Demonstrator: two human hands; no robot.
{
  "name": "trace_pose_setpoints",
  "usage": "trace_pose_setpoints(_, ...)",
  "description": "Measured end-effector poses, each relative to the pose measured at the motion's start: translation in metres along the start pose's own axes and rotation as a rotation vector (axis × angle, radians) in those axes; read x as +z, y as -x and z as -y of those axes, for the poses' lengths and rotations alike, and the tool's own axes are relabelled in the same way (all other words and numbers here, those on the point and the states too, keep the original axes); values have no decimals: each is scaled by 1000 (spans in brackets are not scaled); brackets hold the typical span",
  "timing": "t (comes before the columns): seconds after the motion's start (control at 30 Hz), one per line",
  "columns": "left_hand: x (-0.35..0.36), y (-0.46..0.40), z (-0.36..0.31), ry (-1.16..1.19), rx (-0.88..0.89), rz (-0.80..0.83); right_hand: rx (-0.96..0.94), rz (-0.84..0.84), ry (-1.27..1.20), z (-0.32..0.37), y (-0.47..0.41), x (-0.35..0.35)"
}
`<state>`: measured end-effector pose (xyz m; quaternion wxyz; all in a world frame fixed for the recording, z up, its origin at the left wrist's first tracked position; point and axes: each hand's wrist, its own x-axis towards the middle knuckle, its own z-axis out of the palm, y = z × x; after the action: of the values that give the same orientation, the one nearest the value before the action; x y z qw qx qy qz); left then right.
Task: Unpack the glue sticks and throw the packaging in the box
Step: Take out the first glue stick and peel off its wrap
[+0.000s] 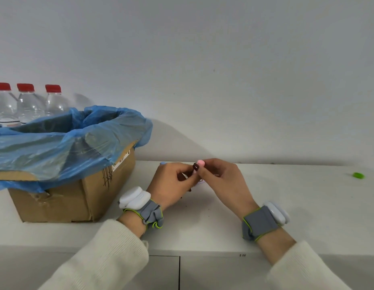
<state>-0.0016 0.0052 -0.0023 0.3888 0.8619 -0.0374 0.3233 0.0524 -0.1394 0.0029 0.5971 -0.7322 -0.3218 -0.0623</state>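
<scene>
— What is counted?
— One pink-capped glue stick [200, 163] is gripped by both hands, left [171, 185] and right [220, 181]; one lined cardboard box [77, 193], three water bottles [30, 105].
— The surface?
— A white worktop [307, 206], backed by a plain wall [202, 59].

The only mark that reads clearly is the number "18", printed small and dark on the front edge of the worktop [242, 255], just above the cabinet doors below the right wrist

The cardboard box [77, 197] carries a white shipping label [121, 161] on its right side near the top edge, with dark print and a small orange patch – all too small and slanted to read. Black marks lower on that side are smeared beyond reading

The water bottles [29, 105] behind the box have white labels with blue and red bands – no lettering can be made out
</scene>
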Motion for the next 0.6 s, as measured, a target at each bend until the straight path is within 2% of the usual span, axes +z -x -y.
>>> trace_pose_setpoints(0.13,0,0,1,39,-5,29,-3,8,-23,-2,-1,1)
trace_pose_setpoints(0.5,-2,-2,7,-107,100,40,36,31,-15,0,-1,2)
trace_pose_setpoints(0.6,-1,-2,5,-67,96,56,92,-12,-153,1,-2,-2)
